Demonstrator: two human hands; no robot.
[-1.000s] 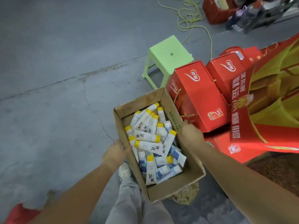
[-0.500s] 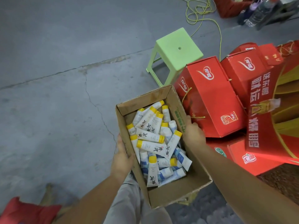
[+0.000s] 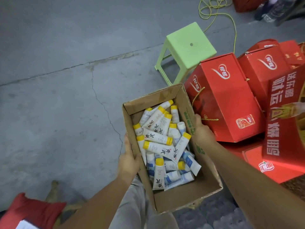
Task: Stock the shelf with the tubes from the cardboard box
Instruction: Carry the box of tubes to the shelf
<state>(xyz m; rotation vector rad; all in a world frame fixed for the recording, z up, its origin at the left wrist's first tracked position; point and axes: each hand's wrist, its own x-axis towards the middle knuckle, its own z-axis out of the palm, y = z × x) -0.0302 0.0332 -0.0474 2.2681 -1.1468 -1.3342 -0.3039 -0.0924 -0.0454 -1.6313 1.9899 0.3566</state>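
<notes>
An open brown cardboard box [image 3: 181, 198] is held above the floor between both hands. Inside lie several white tubes [image 3: 158, 147] with yellow caps and black lettering, mixed with white-and-blue ones, in a loose heap. My left hand [image 3: 128, 160] grips the box's left wall, fingers curled under it and thumb on the rim. My right hand [image 3: 202, 131] holds the right wall from outside, its fingers hidden behind the cardboard. No shelf is in view.
A light green plastic stool [image 3: 188, 48] stands on the grey concrete floor beyond the box. Red gift cartons [image 3: 231, 103] are stacked at the right, next to a red display stand [image 3: 287, 123]. A yellow-green cord [image 3: 231, 19] trails at the top. A red cloth [image 3: 33, 210] lies bottom left.
The box has come a little nearer and to the right in view. My left hand has slid further up along the box's left wall. The tubes lie as before.
</notes>
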